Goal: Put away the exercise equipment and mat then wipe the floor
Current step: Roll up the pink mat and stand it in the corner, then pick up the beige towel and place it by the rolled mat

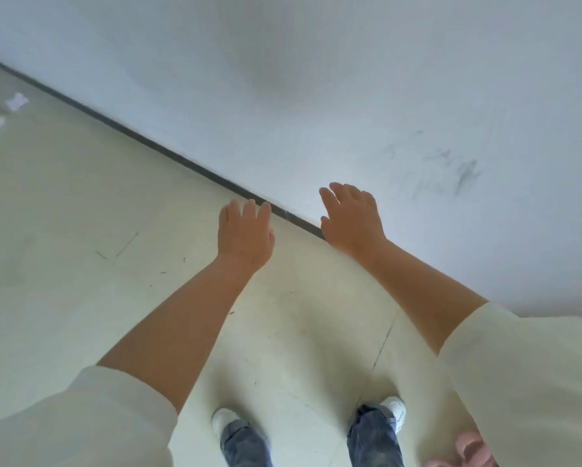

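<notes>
Looking down past both arms, I see my left hand and my right hand stretched forward, fingers straight and slightly spread, holding nothing. They hover side by side, the left over the pale floor, the right in front of the white wall. A dark baseboard line runs from ten o'clock down toward the gap between the hands.

No mat or exercise gear shows ahead of the fingers. The only candidate is a pink object at five o'clock, by the right shoe and half cut off by the sleeve; what it is, and how its long axis lies, I cannot tell. It sits behind and below the fingers, nearer the right hand, so I judge the next move means pulling back and reaching down.

Small pale scraps lie on the floor at ten o'clock, well apart from both hands. The wall carries grey scuffs at two o'clock.

No brand, label or readable writing appears anywhere.
</notes>
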`<state>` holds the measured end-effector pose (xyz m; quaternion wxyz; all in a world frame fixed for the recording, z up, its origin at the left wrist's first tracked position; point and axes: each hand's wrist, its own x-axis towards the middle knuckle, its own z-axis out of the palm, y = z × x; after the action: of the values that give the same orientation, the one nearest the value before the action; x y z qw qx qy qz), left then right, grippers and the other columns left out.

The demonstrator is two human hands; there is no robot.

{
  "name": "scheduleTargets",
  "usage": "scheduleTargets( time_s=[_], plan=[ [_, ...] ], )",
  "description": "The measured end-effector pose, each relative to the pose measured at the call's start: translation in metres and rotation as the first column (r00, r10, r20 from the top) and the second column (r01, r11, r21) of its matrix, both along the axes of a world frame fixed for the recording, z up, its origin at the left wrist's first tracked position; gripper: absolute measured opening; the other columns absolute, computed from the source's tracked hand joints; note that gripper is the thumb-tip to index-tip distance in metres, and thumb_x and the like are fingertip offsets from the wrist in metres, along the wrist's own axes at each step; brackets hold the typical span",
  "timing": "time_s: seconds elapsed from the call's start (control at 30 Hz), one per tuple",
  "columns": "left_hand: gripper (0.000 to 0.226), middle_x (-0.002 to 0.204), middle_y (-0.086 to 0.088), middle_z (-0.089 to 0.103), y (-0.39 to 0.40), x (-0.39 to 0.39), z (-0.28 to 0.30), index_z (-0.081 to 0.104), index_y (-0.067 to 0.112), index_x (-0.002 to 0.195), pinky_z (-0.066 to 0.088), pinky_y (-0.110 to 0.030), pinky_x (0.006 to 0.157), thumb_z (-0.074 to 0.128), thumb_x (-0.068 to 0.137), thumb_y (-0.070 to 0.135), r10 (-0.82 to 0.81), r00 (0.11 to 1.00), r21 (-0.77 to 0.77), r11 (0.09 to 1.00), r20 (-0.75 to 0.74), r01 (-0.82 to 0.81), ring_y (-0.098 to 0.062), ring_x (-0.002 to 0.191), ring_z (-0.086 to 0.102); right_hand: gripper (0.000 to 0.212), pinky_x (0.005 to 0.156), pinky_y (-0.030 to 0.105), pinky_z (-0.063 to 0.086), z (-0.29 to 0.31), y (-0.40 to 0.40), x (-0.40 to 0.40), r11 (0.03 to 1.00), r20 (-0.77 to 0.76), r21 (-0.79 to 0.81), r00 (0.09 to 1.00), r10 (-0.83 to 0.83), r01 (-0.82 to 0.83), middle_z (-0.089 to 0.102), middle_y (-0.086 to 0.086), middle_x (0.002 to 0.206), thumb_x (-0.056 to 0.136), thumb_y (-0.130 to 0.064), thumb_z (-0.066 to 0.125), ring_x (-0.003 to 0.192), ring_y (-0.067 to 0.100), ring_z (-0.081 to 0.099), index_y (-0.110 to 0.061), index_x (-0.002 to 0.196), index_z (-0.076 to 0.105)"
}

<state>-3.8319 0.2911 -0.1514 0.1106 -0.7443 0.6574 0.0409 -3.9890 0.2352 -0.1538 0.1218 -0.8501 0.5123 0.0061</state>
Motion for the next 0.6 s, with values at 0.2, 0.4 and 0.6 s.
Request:
scheduleTargets(
  time_s=[0.2, 0.4, 0.6],
  plan=[
    [0.051, 0.145, -0.014, 0.033, 0.093, 0.206, 0.013, 0.028, 0.008, 0.139, 0.022, -0.041, 0.112, 0.035, 0.098, 0.036, 0.248, 0.968, 0.004, 0.969, -0.035, -0.248, -0.036, 0.137, 0.024, 0.043, 0.108, 0.04, 0.026, 0.019, 0.062, 0.236, 0.985, -0.002, 0.012, 0.985, 0.171, -0.171, 0.039, 0.011, 0.143, 0.093, -0.018, 0.043, 0.131, 0.028, 0.036, -0.007, 0.135, 0.039],
    [0.049, 0.146, -0.016, 0.033, 0.185, 0.371, 0.019, 0.031, 0.006, 0.138, 0.02, -0.043, 0.114, 0.037, 0.097, 0.033, 0.438, 0.897, 0.036, 0.899, -0.063, -0.436, -0.035, 0.14, 0.021, 0.044, 0.11, 0.039, 0.028, 0.027, 0.131, 0.434, 0.941, -0.026, 0.032, 0.941, 0.338, -0.337, 0.037, 0.008, 0.145, 0.095, -0.023, 0.042, 0.133, 0.027, 0.036, -0.009, 0.135, 0.038],
    [0.049, 0.148, -0.015, 0.031, 0.239, 0.502, 0.013, 0.03, 0.007, 0.14, 0.018, -0.043, 0.115, 0.036, 0.098, 0.033, 0.596, 0.801, 0.112, 0.801, -0.055, -0.589, -0.034, 0.143, 0.016, 0.042, 0.109, 0.038, 0.028, 0.011, 0.171, 0.581, 0.868, -0.061, 0.112, 0.868, 0.492, -0.484, 0.038, 0.009, 0.143, 0.095, -0.023, 0.042, 0.133, 0.027, 0.035, -0.009, 0.134, 0.039]
  ],
)
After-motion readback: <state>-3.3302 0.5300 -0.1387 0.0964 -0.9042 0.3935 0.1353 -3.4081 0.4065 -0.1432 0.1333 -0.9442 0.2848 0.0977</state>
